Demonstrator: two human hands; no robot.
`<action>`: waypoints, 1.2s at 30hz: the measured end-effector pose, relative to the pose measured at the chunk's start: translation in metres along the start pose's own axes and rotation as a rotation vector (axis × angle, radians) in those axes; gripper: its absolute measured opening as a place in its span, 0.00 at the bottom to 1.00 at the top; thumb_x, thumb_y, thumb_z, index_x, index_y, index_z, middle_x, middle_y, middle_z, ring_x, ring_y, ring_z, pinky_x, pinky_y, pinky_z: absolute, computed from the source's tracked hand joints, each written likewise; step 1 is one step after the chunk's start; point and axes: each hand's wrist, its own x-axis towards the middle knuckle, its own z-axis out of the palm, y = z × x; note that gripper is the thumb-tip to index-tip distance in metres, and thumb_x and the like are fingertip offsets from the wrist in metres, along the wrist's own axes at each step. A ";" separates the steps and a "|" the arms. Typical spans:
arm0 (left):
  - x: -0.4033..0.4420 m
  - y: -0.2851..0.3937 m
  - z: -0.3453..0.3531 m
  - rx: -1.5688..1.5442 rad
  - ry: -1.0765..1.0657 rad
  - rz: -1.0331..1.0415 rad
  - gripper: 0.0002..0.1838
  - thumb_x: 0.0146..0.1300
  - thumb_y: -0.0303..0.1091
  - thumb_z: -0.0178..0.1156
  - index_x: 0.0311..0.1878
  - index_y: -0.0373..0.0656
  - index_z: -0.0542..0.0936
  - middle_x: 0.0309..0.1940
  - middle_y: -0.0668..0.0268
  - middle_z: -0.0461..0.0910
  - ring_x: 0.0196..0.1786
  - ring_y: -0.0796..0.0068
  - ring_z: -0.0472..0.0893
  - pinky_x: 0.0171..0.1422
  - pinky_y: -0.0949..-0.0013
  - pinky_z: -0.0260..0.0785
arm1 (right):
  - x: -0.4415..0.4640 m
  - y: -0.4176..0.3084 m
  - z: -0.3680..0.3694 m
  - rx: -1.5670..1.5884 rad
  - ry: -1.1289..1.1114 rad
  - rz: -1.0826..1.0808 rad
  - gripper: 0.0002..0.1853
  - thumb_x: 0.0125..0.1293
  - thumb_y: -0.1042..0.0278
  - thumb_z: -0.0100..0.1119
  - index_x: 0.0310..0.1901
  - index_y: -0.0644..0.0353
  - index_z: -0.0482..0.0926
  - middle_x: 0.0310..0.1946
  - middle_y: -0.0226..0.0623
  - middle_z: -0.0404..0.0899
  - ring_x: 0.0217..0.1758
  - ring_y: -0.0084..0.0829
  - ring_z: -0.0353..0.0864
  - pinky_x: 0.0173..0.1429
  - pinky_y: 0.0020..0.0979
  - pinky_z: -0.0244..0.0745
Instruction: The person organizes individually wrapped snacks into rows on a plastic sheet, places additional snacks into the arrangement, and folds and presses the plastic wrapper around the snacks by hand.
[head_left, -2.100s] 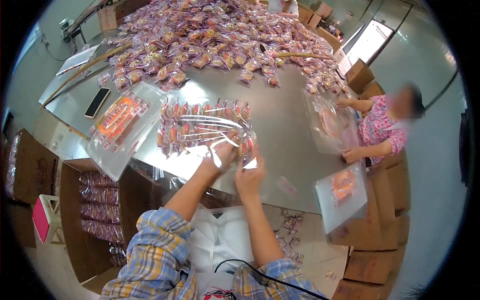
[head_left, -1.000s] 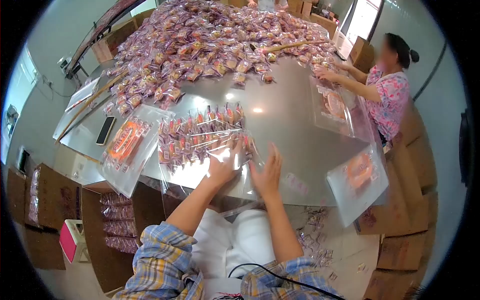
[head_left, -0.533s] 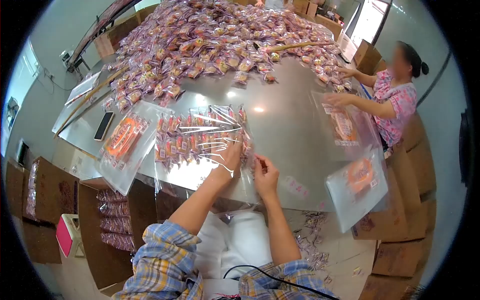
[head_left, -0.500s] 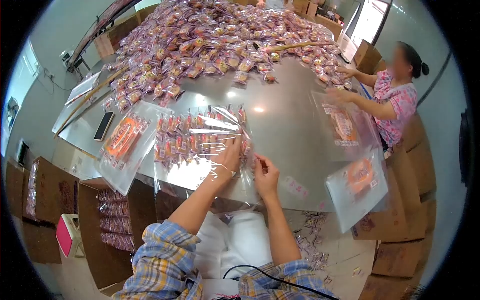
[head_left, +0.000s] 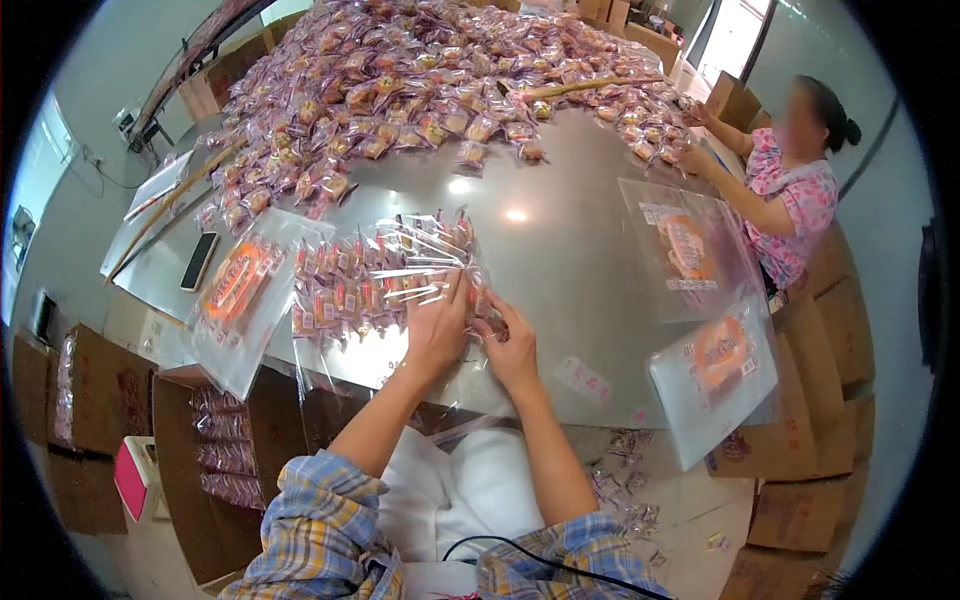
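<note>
In front of me on the metal table lies a large clear plastic bag (head_left: pixel 385 345) with rows of small wrapped pastries (head_left: pixel 345 297) in it. My left hand (head_left: pixel 438 325) rests at the right end of the rows, fingers stretched forward against the packets; shiny film near the fingertips partly hides them. Beside it, my right hand (head_left: pixel 510 345) is closed at the bag's right edge, with thumb and fingers pinching the film around the end packets. Whether a packet is also in that pinch, I cannot tell.
A huge heap of wrapped pastries (head_left: pixel 400 80) covers the far table, with a wooden stick (head_left: pixel 590 87) on it. Printed bag stacks lie left (head_left: pixel 238 290) and right (head_left: pixel 715 350). A phone (head_left: pixel 200 262) lies left. A co-worker (head_left: pixel 790 190) reaches into the heap. An open carton (head_left: pixel 275 420) stands below left.
The bag and its packets have shifted slightly left. My right hand has moved left and up against the end packets. The co-worker's hands have moved from the printed bag to the heap.
</note>
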 end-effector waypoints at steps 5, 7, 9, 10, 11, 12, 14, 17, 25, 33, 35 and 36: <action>-0.010 -0.006 -0.014 -0.222 -0.028 0.078 0.41 0.62 0.47 0.70 0.74 0.33 0.71 0.68 0.52 0.79 0.73 0.54 0.76 0.83 0.39 0.52 | -0.001 0.012 0.000 0.034 -0.036 0.132 0.26 0.71 0.75 0.69 0.71 0.58 0.80 0.58 0.37 0.88 0.49 0.21 0.85 0.54 0.26 0.81; -0.011 -0.004 -0.020 -0.221 -0.052 0.067 0.40 0.63 0.49 0.70 0.73 0.33 0.72 0.68 0.51 0.79 0.74 0.51 0.76 0.83 0.39 0.52 | -0.002 0.029 -0.003 0.071 -0.123 0.123 0.26 0.75 0.74 0.65 0.73 0.57 0.77 0.62 0.36 0.86 0.53 0.20 0.83 0.58 0.25 0.79; -0.009 -0.003 -0.015 -0.218 -0.002 0.067 0.32 0.67 0.48 0.68 0.69 0.41 0.76 0.67 0.52 0.80 0.73 0.48 0.76 0.81 0.40 0.54 | 0.000 0.034 -0.007 0.168 -0.162 0.114 0.25 0.78 0.74 0.61 0.75 0.56 0.76 0.65 0.34 0.84 0.57 0.20 0.82 0.62 0.25 0.77; -0.007 0.001 -0.018 -0.199 -0.008 0.069 0.30 0.68 0.48 0.67 0.68 0.43 0.77 0.68 0.52 0.80 0.72 0.49 0.76 0.80 0.41 0.56 | -0.002 0.031 -0.010 0.245 -0.161 0.118 0.25 0.79 0.73 0.59 0.75 0.57 0.75 0.66 0.33 0.84 0.60 0.20 0.81 0.64 0.24 0.76; -0.007 0.004 -0.021 -0.182 -0.016 0.068 0.27 0.69 0.47 0.66 0.67 0.46 0.78 0.68 0.52 0.80 0.72 0.49 0.77 0.79 0.42 0.58 | -0.004 0.028 -0.013 0.321 -0.162 0.124 0.24 0.80 0.73 0.57 0.76 0.57 0.74 0.66 0.32 0.83 0.62 0.20 0.80 0.66 0.24 0.74; -0.006 0.004 -0.017 -0.186 0.007 0.065 0.25 0.68 0.44 0.66 0.66 0.50 0.80 0.68 0.53 0.80 0.71 0.52 0.77 0.75 0.40 0.60 | -0.006 0.031 -0.014 0.312 -0.137 0.088 0.24 0.81 0.73 0.56 0.76 0.57 0.74 0.66 0.32 0.83 0.64 0.20 0.79 0.66 0.24 0.74; -0.008 0.002 -0.008 -0.185 -0.034 0.042 0.24 0.66 0.42 0.66 0.65 0.50 0.80 0.68 0.52 0.79 0.72 0.53 0.76 0.75 0.36 0.59 | -0.007 0.037 -0.011 0.300 -0.093 0.015 0.24 0.81 0.73 0.55 0.76 0.58 0.74 0.66 0.31 0.83 0.66 0.20 0.77 0.68 0.25 0.73; -0.011 0.003 0.013 -0.141 0.057 0.032 0.24 0.63 0.38 0.65 0.63 0.46 0.82 0.67 0.52 0.79 0.69 0.55 0.78 0.76 0.28 0.54 | -0.011 0.028 -0.020 0.340 -0.163 0.086 0.23 0.82 0.75 0.54 0.75 0.59 0.74 0.66 0.32 0.83 0.64 0.20 0.79 0.67 0.24 0.74; 0.000 0.013 0.003 -0.080 0.106 -0.056 0.25 0.63 0.40 0.68 0.63 0.44 0.82 0.59 0.55 0.82 0.63 0.58 0.82 0.74 0.29 0.57 | -0.014 0.027 -0.024 0.303 -0.146 0.032 0.20 0.80 0.75 0.56 0.71 0.65 0.78 0.61 0.35 0.86 0.58 0.23 0.85 0.61 0.22 0.77; 0.007 0.008 -0.011 -0.026 0.039 0.004 0.26 0.63 0.42 0.68 0.64 0.48 0.80 0.65 0.54 0.78 0.70 0.60 0.77 0.72 0.39 0.62 | -0.012 0.033 -0.037 0.229 -0.183 0.094 0.18 0.79 0.75 0.59 0.66 0.64 0.83 0.52 0.31 0.89 0.51 0.18 0.83 0.56 0.22 0.79; 0.010 0.001 -0.008 0.019 0.060 0.052 0.25 0.64 0.43 0.68 0.64 0.49 0.80 0.66 0.56 0.80 0.71 0.60 0.77 0.72 0.42 0.63 | -0.010 0.038 -0.038 0.177 -0.168 0.151 0.17 0.78 0.75 0.61 0.65 0.64 0.84 0.50 0.30 0.89 0.47 0.16 0.82 0.53 0.21 0.79; 0.009 -0.002 -0.007 0.040 0.071 0.068 0.24 0.65 0.43 0.68 0.63 0.49 0.81 0.66 0.57 0.81 0.71 0.60 0.78 0.72 0.44 0.64 | -0.012 0.036 -0.038 0.126 -0.159 0.108 0.16 0.77 0.75 0.62 0.64 0.63 0.85 0.49 0.30 0.90 0.46 0.16 0.82 0.52 0.21 0.78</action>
